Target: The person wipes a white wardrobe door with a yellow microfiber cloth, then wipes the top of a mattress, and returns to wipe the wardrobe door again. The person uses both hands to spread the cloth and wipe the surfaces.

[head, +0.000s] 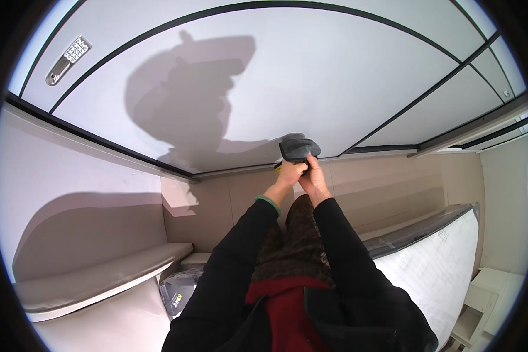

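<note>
Before me is a large white panel door with black trim. Close to its lower edge, a dark grey hand-held tool with a broad head is in both my hands. I cannot tell exactly what kind of tool it is, or whether it touches the panel. My left hand grips the tool from the left, where a bit of yellow shows. On the right, my right hand holds it with the thumb raised along the head. My fingers and wrists hide most of the handle.
Beige floor tiles run below the door. A padded beige bed edge is at lower left, beside a plastic-wrapped package bearing writing. At right a white mattress lies near a white cabinet. A patterned handle plate sits upper left.
</note>
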The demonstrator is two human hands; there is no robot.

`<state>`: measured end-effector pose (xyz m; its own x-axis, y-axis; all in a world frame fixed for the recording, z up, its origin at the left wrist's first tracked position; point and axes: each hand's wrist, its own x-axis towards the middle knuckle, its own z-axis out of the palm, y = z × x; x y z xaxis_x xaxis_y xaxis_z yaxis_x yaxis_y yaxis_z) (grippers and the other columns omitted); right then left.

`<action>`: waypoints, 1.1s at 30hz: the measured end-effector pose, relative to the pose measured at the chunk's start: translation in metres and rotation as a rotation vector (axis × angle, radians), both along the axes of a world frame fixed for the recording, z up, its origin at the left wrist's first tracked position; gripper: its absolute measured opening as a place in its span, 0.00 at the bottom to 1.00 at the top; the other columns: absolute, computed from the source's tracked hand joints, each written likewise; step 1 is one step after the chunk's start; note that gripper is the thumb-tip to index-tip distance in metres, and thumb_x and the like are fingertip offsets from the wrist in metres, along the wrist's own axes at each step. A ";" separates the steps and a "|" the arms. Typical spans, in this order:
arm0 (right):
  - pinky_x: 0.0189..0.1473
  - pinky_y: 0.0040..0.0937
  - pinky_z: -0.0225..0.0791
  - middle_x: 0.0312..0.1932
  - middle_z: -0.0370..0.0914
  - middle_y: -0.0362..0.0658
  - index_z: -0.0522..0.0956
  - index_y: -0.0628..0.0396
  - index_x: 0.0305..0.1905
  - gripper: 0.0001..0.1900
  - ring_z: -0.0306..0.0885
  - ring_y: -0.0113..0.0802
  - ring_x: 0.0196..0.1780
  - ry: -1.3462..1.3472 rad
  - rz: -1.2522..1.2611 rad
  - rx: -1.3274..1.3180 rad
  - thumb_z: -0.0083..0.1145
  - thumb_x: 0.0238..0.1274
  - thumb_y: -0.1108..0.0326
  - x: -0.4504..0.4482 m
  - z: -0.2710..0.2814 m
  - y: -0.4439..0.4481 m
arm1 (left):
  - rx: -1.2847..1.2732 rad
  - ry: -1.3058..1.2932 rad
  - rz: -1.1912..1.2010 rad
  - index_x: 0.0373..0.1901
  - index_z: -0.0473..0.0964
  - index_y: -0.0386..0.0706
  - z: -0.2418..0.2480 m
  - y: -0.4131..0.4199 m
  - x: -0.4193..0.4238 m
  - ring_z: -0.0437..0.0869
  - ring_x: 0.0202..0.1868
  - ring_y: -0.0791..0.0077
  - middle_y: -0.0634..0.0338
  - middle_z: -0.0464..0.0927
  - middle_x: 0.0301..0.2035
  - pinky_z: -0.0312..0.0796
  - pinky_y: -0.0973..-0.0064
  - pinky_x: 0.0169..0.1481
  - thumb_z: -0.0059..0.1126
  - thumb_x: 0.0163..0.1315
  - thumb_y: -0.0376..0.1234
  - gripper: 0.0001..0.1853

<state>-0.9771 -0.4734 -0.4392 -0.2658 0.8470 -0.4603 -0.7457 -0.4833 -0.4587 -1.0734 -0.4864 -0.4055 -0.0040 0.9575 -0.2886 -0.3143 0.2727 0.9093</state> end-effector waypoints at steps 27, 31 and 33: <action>0.51 0.29 0.66 0.44 0.74 0.46 0.69 0.67 0.47 0.12 0.73 0.37 0.44 -1.030 -0.670 0.229 0.44 0.57 0.83 0.034 0.098 0.098 | -0.079 -0.224 0.310 0.69 0.58 0.47 0.057 -0.061 -0.072 0.50 0.71 0.64 0.57 0.56 0.68 0.44 0.54 0.72 0.45 0.67 0.43 0.29; 0.53 0.38 0.65 0.43 0.74 0.55 0.70 0.68 0.47 0.15 0.73 0.51 0.45 -1.513 -0.835 0.729 0.44 0.54 0.85 -0.029 0.139 0.074 | -0.037 -0.253 0.360 0.69 0.59 0.46 0.067 -0.075 -0.088 0.53 0.70 0.65 0.56 0.57 0.68 0.50 0.58 0.70 0.45 0.68 0.41 0.28; 0.55 0.41 0.63 0.45 0.74 0.58 0.73 0.66 0.47 0.15 0.71 0.54 0.49 -1.502 -0.738 0.862 0.46 0.52 0.84 -0.063 0.160 0.058 | -0.017 -0.271 0.415 0.68 0.60 0.46 0.070 -0.085 -0.097 0.57 0.68 0.65 0.56 0.59 0.66 0.54 0.61 0.68 0.46 0.67 0.40 0.27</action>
